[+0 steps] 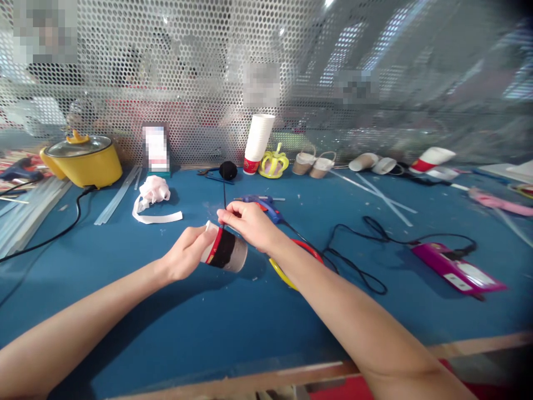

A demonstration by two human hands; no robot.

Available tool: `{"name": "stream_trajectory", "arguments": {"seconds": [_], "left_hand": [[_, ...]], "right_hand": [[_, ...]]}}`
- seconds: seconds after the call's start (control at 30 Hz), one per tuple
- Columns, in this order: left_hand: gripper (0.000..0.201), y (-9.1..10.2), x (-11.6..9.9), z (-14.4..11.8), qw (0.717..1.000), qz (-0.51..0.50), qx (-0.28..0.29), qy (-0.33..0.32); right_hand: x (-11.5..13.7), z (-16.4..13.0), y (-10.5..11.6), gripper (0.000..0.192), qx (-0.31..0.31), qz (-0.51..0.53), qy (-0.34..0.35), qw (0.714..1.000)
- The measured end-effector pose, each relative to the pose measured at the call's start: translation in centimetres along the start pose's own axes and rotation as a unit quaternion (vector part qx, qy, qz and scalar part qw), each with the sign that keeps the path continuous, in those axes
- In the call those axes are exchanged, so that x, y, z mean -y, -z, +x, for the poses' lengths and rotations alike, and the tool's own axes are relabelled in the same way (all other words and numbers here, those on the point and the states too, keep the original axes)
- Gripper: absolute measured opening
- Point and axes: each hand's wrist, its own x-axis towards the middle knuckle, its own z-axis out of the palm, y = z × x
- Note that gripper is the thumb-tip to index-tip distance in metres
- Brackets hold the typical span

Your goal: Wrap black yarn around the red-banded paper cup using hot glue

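A paper cup (236, 254) is tilted on its side above the blue table, its bottom toward the right. Black yarn is wound around its middle, beside a red band. My left hand (186, 251) grips the cup at its rim end, thumb on top. With thumb and finger pinched, my right hand (245, 221) holds the black yarn (225, 194) just above the cup. That strand runs back to a black yarn ball (228, 170). Behind my right hand lies a blue glue gun (266, 207), partly covered.
A yellow electric pot (89, 161), clear glue sticks (119, 194) and a crumpled white strip (155, 190) lie left. Stacked paper cups (259, 141), a yellow crown-shaped piece (273, 163) and small baskets (320, 166) line the back. Right are a purple power strip (458, 269) and cable (353, 266).
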Motion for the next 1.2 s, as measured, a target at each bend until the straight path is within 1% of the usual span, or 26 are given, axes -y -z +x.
{"name": "stream_trajectory", "arguments": {"seconds": [0.17,0.37,0.5,0.63,0.73,0.8,0.87,0.93,1.0,1.07,1.13,1.2], "left_hand": [[0.040,0.1,0.1,-0.2,1.000,0.014,0.002,-0.028],[0.040,0.1,0.0,-0.3,0.999,0.012,-0.004,-0.031],[0.041,0.1,0.0,-0.3,0.999,0.009,-0.001,-0.038],[0.039,0.2,0.1,-0.1,0.999,-0.019,-0.007,-0.033],[0.035,0.1,0.2,0.3,0.996,-0.078,-0.038,0.001],[0.032,0.1,0.1,0.8,0.988,-0.128,-0.085,0.032],[0.029,0.1,0.0,1.1,0.972,-0.183,-0.134,0.062],[0.026,0.1,-0.2,1.4,0.958,-0.221,-0.160,0.084],[0.026,0.2,-0.3,1.6,0.954,-0.243,-0.146,0.096],[0.028,0.3,-0.3,1.7,0.954,-0.255,-0.108,0.115],[0.030,0.4,-0.2,1.9,0.951,-0.261,-0.076,0.148],[0.030,0.4,0.0,2.0,0.944,-0.267,-0.064,0.180]], "right_hand": [[0.0,-0.2,-0.2,0.030,0.009,-0.010,-0.002,1.000],[0.1,-0.3,-0.4,0.036,0.006,-0.014,0.008,1.000],[0.0,-0.3,-0.5,0.035,0.017,0.005,0.000,1.000],[-0.3,-0.2,-0.6,0.036,0.041,0.053,-0.034,0.997],[-0.5,-0.1,0.0,0.042,0.067,0.122,-0.084,0.987],[-0.5,-0.1,0.6,0.048,0.098,0.142,-0.112,0.979],[-0.3,-0.2,1.2,0.048,0.149,0.135,-0.115,0.973],[-0.3,-0.4,1.6,0.044,0.186,0.120,-0.096,0.970],[-0.4,-0.8,1.6,0.041,0.182,0.098,-0.072,0.976],[-0.6,-1.4,1.3,0.042,0.160,0.069,-0.047,0.984],[-0.8,-2.1,0.9,0.048,0.134,0.009,-0.017,0.991],[-0.8,-2.9,0.5,0.054,0.103,-0.072,0.023,0.992]]}}
